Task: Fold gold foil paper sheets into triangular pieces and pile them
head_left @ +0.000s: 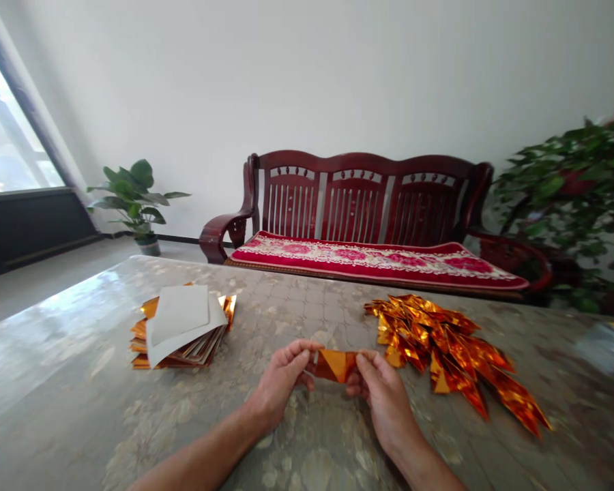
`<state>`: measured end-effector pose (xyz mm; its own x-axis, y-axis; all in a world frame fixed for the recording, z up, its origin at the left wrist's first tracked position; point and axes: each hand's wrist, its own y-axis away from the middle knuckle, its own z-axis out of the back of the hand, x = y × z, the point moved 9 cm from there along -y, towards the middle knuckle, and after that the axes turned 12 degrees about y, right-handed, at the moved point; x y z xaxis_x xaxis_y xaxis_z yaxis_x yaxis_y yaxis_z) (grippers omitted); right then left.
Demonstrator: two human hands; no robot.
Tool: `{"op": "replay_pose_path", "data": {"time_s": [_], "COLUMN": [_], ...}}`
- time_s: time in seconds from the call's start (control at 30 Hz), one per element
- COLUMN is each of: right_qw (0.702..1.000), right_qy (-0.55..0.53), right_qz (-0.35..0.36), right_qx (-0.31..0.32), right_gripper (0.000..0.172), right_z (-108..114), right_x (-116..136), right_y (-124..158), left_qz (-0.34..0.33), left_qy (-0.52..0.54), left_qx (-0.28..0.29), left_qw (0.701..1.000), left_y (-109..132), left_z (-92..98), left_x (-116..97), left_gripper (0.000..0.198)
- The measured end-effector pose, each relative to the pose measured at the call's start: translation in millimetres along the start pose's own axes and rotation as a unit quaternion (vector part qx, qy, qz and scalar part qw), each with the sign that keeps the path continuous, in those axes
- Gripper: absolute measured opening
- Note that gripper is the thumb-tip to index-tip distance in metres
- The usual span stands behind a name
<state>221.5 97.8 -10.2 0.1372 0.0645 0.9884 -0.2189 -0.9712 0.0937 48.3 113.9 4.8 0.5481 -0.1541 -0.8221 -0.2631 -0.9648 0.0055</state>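
Head view: gold foil pile (pixel 447 354) just beside right hand (pixel 386 399)

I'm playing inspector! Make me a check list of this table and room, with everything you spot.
surface: glossy marbled table top
job's things: folded gold foil piece, pile of folded foil pieces, foil sheet stack under white paper
clutter: flat shiny item at the table's right edge
hands: left hand and right hand pinch the folded gold foil piece
cables: nothing seen
surroundings: red wooden bench, potted plant, bushy plant, window
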Motion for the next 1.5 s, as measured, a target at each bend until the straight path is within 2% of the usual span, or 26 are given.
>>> {"op": "replay_pose_path", "data": {"time_s": [0.23,0.37,0.53,0.67,0.83,0.97,1.17,1.33,1.5], "right_qw": [1.000,1.000,0.999,0.998,0.997,0.995,0.991,0.988,0.988], "right_qy": [0.011,0.026,0.024,0.024,0.037,0.051,0.061,0.076,0.065], "right_qz": [0.005,0.016,0.036,0.035,0.059,0.081,0.116,0.132,0.138], "right_qx": [-0.012,0.003,0.030,0.041,0.037,0.031,0.013,0.020,0.029], "right_gripper": [0.040,0.037,0.038,0.039,0.039,0.037,0.033,0.028,0.031], "right_z": [3,-1,-6,-8,-10,-11,-8,-10,-16], "right_x": [-3,0,6,7,8,11,18,23,26], "right_y": [0,2,4,4,5,7,11,18,23], "left_qz": [-0.032,-0.052,-0.082,-0.071,-0.061,-0.051,-0.033,-0.055,-0.097], "left_qy": [-0.039,-0.068,-0.061,-0.067,-0.025,-0.007,-0.018,-0.027,-0.042], "left_qx": [-0.006,-0.029,-0.014,-0.034,-0.068,-0.082,-0.054,-0.025,-0.015], "left_qw": [0.999,0.996,0.995,0.995,0.996,0.995,0.998,0.998,0.994], "left_y": [-2,-5,-3,-2,2,5,8,10,8], "left_z": [-0.2,3.8,1.2,1.3,1.3,2.1,-6.6,-13.8,-6.5], "left_x": [-4,-4,-12,-11,-9,-6,0,-4,-5], "left_gripper": [0.045,0.035,0.025,0.034,0.051,0.049,0.028,0.033,0.030]}}
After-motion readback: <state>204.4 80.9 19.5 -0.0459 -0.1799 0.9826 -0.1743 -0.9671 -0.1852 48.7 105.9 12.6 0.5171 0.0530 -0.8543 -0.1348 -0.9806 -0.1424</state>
